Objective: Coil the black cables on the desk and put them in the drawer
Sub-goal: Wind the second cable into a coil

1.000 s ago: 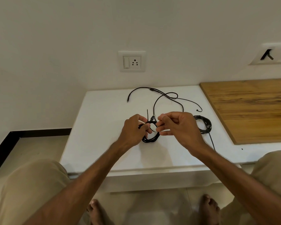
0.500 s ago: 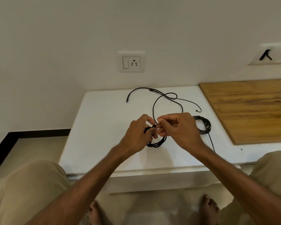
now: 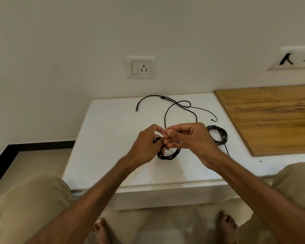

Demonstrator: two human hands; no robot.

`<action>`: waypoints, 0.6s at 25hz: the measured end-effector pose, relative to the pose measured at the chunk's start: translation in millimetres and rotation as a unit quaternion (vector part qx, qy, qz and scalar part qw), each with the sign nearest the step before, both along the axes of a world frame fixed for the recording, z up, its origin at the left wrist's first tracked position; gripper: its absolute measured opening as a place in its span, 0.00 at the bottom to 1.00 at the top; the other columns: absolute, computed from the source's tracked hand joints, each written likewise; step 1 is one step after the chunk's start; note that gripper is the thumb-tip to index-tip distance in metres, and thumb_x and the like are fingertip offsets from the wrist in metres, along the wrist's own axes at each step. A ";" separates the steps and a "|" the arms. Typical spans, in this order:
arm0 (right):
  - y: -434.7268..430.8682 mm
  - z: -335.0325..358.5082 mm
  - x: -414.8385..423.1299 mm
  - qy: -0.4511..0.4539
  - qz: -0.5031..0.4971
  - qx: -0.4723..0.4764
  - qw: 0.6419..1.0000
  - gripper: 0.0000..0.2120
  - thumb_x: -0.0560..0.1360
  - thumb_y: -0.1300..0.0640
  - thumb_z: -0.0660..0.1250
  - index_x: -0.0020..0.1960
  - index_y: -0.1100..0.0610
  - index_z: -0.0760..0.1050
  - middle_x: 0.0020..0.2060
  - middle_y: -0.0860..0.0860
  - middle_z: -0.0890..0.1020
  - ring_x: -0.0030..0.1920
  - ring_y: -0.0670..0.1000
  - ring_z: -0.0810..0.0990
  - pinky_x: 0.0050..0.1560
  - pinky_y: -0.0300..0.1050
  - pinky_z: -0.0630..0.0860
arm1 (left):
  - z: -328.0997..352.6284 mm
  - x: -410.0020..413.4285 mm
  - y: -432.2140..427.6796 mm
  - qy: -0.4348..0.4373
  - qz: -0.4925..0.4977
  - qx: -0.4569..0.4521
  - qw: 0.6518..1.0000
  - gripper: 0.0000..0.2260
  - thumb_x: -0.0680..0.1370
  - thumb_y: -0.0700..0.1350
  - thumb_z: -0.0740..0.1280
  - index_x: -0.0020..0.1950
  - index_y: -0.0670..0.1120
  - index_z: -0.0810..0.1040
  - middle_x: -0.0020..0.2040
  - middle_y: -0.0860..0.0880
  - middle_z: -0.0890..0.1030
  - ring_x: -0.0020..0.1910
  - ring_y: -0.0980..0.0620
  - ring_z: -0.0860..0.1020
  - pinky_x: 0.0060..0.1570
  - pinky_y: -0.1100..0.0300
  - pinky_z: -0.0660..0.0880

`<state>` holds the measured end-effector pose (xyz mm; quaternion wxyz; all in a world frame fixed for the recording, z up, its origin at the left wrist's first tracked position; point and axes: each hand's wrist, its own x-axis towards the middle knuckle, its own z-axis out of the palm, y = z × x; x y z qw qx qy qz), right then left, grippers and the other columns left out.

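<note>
A small coil of black cable (image 3: 169,155) hangs between my hands above the white desk (image 3: 106,148). My left hand (image 3: 146,147) grips the coil's left side, and my right hand (image 3: 190,138) pinches the cable at the top, fingertips touching the left hand's. Behind the hands a loose black cable (image 3: 176,104) lies in open loops toward the wall. A second, finished black coil (image 3: 217,134) rests flat on the desk just right of my right hand, with a tail running toward the front edge. No drawer is in view.
A wooden board (image 3: 271,117) covers the desk's right part. A wall socket (image 3: 141,67) sits above the desk, and another socket panel (image 3: 296,59) at far right. My knees and bare feet are below the desk's front edge.
Both hands have drawn closer together and lifted slightly; the free cable end that stuck up between them is now tucked into the fingers. The coil has shifted a little right.
</note>
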<state>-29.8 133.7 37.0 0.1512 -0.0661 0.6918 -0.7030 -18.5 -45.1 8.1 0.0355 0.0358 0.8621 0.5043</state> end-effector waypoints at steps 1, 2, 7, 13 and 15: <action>-0.4 -0.8 0.0 -0.002 -0.009 0.003 1.000 0.06 0.78 0.64 0.71 0.53 0.64 0.85 0.42 0.61 0.88 0.45 0.61 0.88 0.49 0.50 0.86 | 0.3 1.2 1.1 0.019 -0.004 -0.008 1.000 0.04 0.82 0.41 0.66 0.56 0.46 0.74 0.35 0.49 0.85 0.32 0.55 0.82 0.38 0.62 0.80; -0.6 -1.8 -0.3 -0.002 -0.017 0.008 1.000 0.06 0.78 0.64 0.71 0.52 0.64 0.85 0.42 0.61 0.88 0.45 0.61 0.88 0.48 0.49 0.86 | 0.3 2.1 2.2 0.037 -0.007 -0.013 0.999 0.03 0.82 0.41 0.66 0.56 0.45 0.74 0.35 0.49 0.85 0.32 0.56 0.82 0.36 0.65 0.78; 0.8 0.8 -1.3 -0.011 -0.033 0.004 0.999 0.05 0.78 0.63 0.71 0.50 0.62 0.85 0.42 0.60 0.88 0.41 0.57 0.88 0.45 0.44 0.86 | -1.1 2.5 6.0 0.081 0.000 -0.016 0.997 0.02 0.82 0.40 0.65 0.50 0.46 0.74 0.34 0.51 0.83 0.32 0.56 0.82 0.38 0.64 0.79; -2.9 -1.1 2.5 0.009 -0.052 -0.009 0.999 0.06 0.78 0.65 0.70 0.51 0.61 0.86 0.41 0.59 0.88 0.43 0.57 0.89 0.46 0.46 0.86 | -3.6 -3.3 4.5 0.075 0.026 0.040 0.996 0.03 0.81 0.40 0.67 0.48 0.44 0.77 0.32 0.50 0.83 0.32 0.51 0.83 0.37 0.65 0.78; -3.8 -3.3 3.1 0.063 -0.063 0.046 0.995 0.07 0.79 0.66 0.69 0.50 0.59 0.85 0.39 0.56 0.88 0.40 0.54 0.89 0.43 0.43 0.85 | -6.1 -7.1 2.6 0.066 0.045 0.073 0.994 0.03 0.81 0.40 0.69 0.48 0.44 0.78 0.32 0.48 0.83 0.32 0.48 0.83 0.38 0.59 0.80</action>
